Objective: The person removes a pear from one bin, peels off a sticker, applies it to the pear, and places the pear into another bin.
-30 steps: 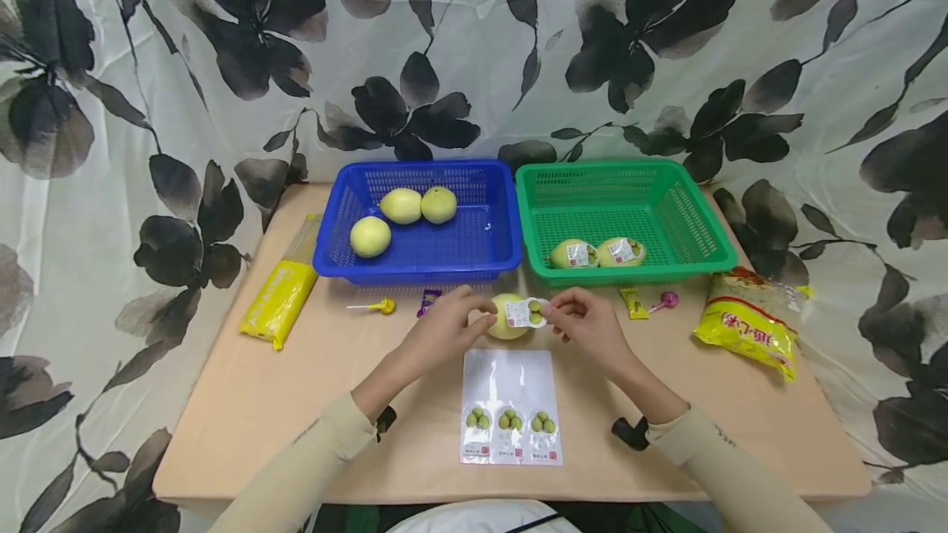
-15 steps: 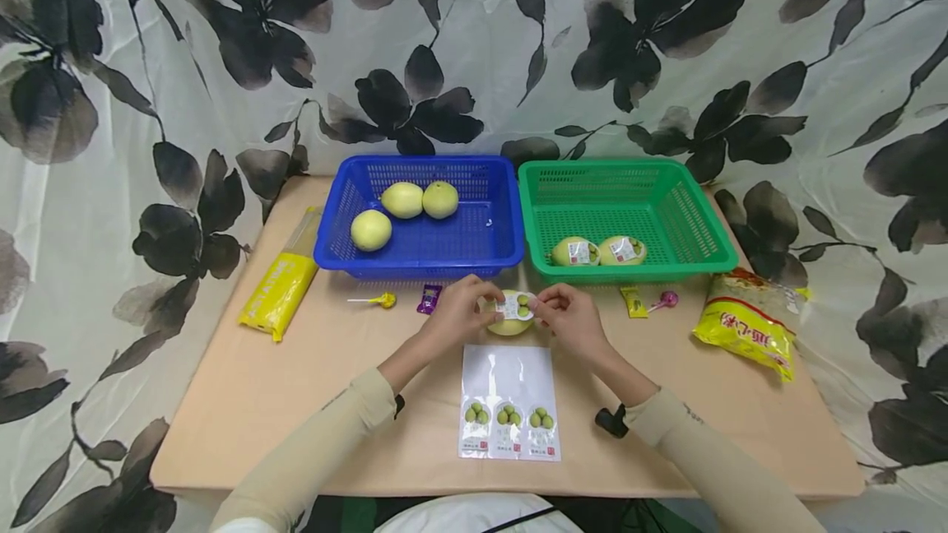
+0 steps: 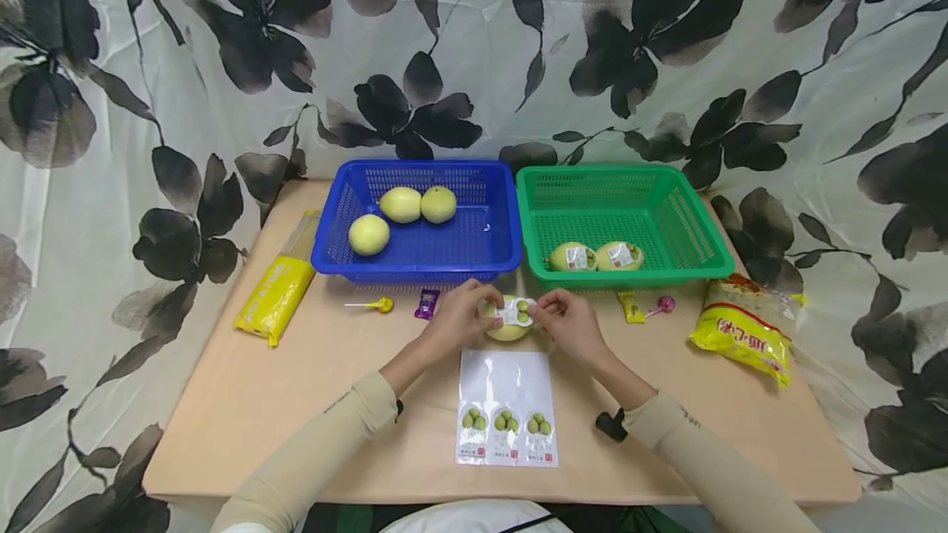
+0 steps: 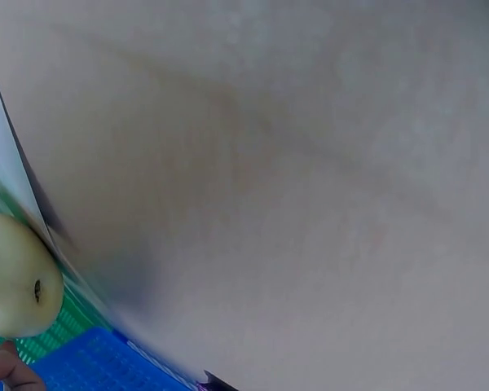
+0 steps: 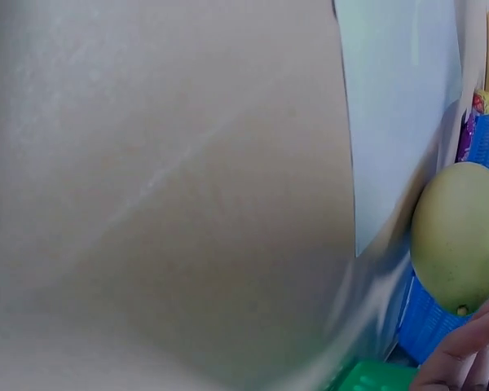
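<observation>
A pale yellow-green melon (image 3: 507,331) rests on the table between my hands, just beyond a sticker sheet (image 3: 505,377). Over its upper face lies a white oval sticker (image 3: 516,312) printed with green fruit. My left hand (image 3: 459,315) pinches the sticker's left end, fingertips close against the melon. The right end is pinched between thumb and finger of my right hand (image 3: 573,323). Both wrist views show the bare near side of the melon (image 4: 16,277), with fingers (image 5: 464,350) at its edge and the sticker hidden.
Behind stand a blue basket (image 3: 462,257) with three plain melons and a green basket (image 3: 629,275) with two labelled ones. Lollipops (image 3: 384,304), small candies (image 3: 427,303), a yellow packet (image 3: 277,294) and a snack bag (image 3: 744,331) lie around the table's sides.
The right hand has moved left, bringing the sticker from the melon's right side onto its top. My left hand has moved right to the sticker's other end.
</observation>
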`<state>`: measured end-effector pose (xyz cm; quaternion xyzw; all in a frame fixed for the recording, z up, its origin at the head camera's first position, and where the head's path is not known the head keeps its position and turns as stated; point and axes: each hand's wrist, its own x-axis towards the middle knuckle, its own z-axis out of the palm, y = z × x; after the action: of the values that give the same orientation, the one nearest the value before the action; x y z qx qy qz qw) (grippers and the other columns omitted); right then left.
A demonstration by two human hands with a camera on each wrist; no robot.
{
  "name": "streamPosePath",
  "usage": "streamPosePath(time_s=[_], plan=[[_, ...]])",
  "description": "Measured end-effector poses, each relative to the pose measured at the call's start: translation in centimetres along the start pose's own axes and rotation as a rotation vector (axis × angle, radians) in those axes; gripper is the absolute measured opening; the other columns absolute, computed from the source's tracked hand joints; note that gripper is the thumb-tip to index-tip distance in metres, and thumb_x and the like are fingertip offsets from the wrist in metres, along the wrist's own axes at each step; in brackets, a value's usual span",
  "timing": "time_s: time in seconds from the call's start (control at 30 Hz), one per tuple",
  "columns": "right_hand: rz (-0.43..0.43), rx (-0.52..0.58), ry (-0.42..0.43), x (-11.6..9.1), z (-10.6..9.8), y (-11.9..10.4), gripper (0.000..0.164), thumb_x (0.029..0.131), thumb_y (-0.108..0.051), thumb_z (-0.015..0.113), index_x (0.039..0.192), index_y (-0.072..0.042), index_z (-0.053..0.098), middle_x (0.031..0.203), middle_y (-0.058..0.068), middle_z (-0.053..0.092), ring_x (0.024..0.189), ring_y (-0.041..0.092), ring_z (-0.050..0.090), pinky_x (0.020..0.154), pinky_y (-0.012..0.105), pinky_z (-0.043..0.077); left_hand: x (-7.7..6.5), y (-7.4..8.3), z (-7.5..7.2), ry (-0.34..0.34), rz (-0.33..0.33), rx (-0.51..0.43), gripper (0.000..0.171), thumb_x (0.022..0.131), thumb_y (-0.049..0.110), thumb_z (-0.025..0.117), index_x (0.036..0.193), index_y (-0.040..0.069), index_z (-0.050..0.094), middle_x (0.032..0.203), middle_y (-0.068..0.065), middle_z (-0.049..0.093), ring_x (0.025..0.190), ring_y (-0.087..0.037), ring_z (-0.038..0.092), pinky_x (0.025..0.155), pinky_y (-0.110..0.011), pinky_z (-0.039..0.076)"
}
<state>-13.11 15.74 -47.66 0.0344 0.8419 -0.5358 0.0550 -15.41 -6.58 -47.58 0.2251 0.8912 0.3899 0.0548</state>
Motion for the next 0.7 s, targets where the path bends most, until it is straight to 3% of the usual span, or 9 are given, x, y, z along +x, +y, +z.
streamPosePath(time_s=[0.13,0.4,0.7], plan=[[0.017,-0.016,0.002,0.1,0.1,0.2,0.015,0.098,-0.014,0.073,0.101,0.000,0.071,0.080,0.011,0.068,0.071,0.033,0.067,0.051,0.022,0.046,0.0,-0.1,0.0,-0.006,0.000,-0.006,0.024,0.088,0.019,0.084,0.109,0.015,0.072,0.108,-0.007,0.065,0.080,-0.012,0.056,0.072,-0.026,0.049],[0.024,-0.037,-0.014,0.4,0.1,0.7,0.012,0.099,-0.013,0.069,0.098,-0.002,0.072,0.082,0.020,0.069,0.066,0.031,0.064,0.048,0.023,0.043,0.0,-0.2,0.1,0.000,0.002,-0.012,0.025,0.088,0.018,0.084,0.110,0.016,0.073,0.109,-0.006,0.066,0.077,-0.010,0.055,0.071,-0.025,0.049],[0.040,-0.061,-0.001,0.7,0.1,1.2,0.016,0.098,-0.018,0.073,0.097,-0.002,0.070,0.078,0.009,0.067,0.067,0.027,0.065,0.051,0.024,0.046,0.1,0.1,0.0,0.001,0.000,0.006,0.027,0.087,0.020,0.085,0.111,0.016,0.074,0.108,-0.005,0.067,0.078,-0.011,0.056,0.072,-0.026,0.048]])
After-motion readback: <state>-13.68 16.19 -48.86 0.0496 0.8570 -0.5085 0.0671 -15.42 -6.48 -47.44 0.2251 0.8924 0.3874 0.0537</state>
